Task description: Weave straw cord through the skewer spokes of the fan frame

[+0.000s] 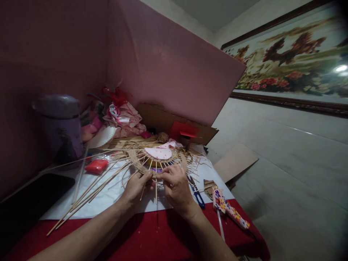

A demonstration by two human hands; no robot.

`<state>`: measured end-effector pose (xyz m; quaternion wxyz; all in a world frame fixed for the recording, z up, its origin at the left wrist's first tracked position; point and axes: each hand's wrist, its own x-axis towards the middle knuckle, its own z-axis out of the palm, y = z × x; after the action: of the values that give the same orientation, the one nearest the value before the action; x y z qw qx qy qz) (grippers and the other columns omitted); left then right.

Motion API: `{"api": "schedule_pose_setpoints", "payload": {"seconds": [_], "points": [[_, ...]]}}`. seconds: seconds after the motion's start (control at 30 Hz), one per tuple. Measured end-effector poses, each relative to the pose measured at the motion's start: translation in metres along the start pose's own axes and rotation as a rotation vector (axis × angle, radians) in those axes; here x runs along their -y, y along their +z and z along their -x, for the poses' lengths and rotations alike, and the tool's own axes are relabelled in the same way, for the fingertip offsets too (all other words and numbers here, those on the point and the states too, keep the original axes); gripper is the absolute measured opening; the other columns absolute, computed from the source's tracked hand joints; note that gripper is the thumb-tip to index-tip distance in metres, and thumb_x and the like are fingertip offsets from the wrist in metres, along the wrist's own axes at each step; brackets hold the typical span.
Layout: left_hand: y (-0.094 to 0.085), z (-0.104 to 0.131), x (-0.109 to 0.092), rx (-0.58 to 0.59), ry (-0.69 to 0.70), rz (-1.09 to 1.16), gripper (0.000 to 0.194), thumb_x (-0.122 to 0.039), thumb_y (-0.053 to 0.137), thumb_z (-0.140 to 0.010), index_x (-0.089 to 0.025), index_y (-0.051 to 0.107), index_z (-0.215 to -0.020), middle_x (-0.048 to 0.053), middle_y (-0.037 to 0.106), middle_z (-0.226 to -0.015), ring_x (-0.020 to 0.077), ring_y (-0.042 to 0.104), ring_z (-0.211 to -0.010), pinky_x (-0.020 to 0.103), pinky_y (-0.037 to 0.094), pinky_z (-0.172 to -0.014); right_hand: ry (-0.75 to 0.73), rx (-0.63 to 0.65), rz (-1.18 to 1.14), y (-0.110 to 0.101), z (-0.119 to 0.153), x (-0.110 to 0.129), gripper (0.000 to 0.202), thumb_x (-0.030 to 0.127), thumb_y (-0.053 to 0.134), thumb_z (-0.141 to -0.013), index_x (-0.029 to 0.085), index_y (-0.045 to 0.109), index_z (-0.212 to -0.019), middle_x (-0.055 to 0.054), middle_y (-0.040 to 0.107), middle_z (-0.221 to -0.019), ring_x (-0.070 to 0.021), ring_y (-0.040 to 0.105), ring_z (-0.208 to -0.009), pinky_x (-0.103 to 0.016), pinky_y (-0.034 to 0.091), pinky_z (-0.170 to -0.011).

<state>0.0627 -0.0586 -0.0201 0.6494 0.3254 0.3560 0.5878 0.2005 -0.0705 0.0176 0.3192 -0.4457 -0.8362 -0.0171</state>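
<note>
A round woven straw piece (138, 164) with thin sticks radiating from it lies in the middle of the table. At its centre is a pink spotted cloth pad (159, 153). My left hand (137, 186) pinches the near left part of the woven rim between thumb and fingers. Close beside it, my right hand (176, 186) has its fingers bent and pressed together at the near edge of the rim, by a stick that points toward me. Whether the right fingertips hold a strand or the rim is too small to tell.
Blue-handled snips (198, 194) and a flower-patterned glue gun (231, 210) lie at the right. Long sticks (92, 188), a red packet (96, 166), a dark flat object (46, 188) and a purple container (61, 130) are at the left. A cardboard sheet (154, 117) stands behind.
</note>
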Motion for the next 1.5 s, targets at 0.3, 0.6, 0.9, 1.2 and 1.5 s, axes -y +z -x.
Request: {"api": "schedule_pose_setpoints", "payload": {"seconds": [0.3,0.6,0.9,1.2,1.5], "points": [[0.004,0.001,-0.001,-0.033,-0.020,0.023,0.029,-0.034,0.075,-0.057,-0.010,0.064,-0.070,0.005,0.063,-0.062,0.0127,0.054,-0.051,0.024,0.041,-0.048,-0.046,-0.009,-0.006,0.002,0.003,-0.005,0.025,0.006,0.054,-0.075,0.025,0.068,-0.083,-0.001,0.060,-0.085,-0.0186,0.046,-0.087,-0.034,0.031,-0.078],[0.007,0.001,-0.001,-0.068,-0.025,0.019,0.025,-0.024,0.074,-0.056,-0.011,0.062,-0.072,0.003,0.063,-0.066,0.0119,0.055,-0.055,0.024,0.041,-0.052,0.015,-0.054,-0.078,0.003,0.006,-0.003,0.024,0.005,0.048,-0.078,0.021,0.064,-0.086,-0.003,0.060,-0.088,-0.0197,0.047,-0.090,-0.035,0.033,-0.082],[0.005,0.001,0.000,-0.044,-0.003,0.029,0.023,-0.023,0.075,-0.056,-0.012,0.063,-0.072,0.003,0.063,-0.066,0.0131,0.056,-0.057,0.024,0.041,-0.052,0.005,-0.075,-0.091,0.003,0.008,-0.003,0.025,0.004,0.049,-0.077,0.022,0.066,-0.079,-0.002,0.060,-0.084,-0.0191,0.047,-0.088,-0.035,0.033,-0.080],[0.005,0.001,-0.001,-0.038,-0.016,0.007,0.025,-0.023,0.074,-0.056,-0.011,0.064,-0.076,0.003,0.063,-0.066,0.0140,0.057,-0.056,0.025,0.042,-0.051,-0.033,-0.106,-0.073,0.004,0.010,-0.003,0.026,0.003,0.050,-0.074,0.022,0.068,-0.079,-0.002,0.060,-0.082,-0.0187,0.047,-0.085,-0.035,0.032,-0.078],[0.005,0.003,-0.003,-0.017,-0.019,0.048,0.023,-0.019,0.076,-0.053,-0.012,0.064,-0.072,0.001,0.060,-0.060,0.0121,0.054,-0.052,0.025,0.042,-0.053,-0.030,-0.123,-0.073,0.004,0.010,-0.005,0.029,0.002,0.051,-0.074,0.023,0.069,-0.084,-0.002,0.061,-0.082,-0.0186,0.047,-0.085,-0.035,0.033,-0.078]]}}
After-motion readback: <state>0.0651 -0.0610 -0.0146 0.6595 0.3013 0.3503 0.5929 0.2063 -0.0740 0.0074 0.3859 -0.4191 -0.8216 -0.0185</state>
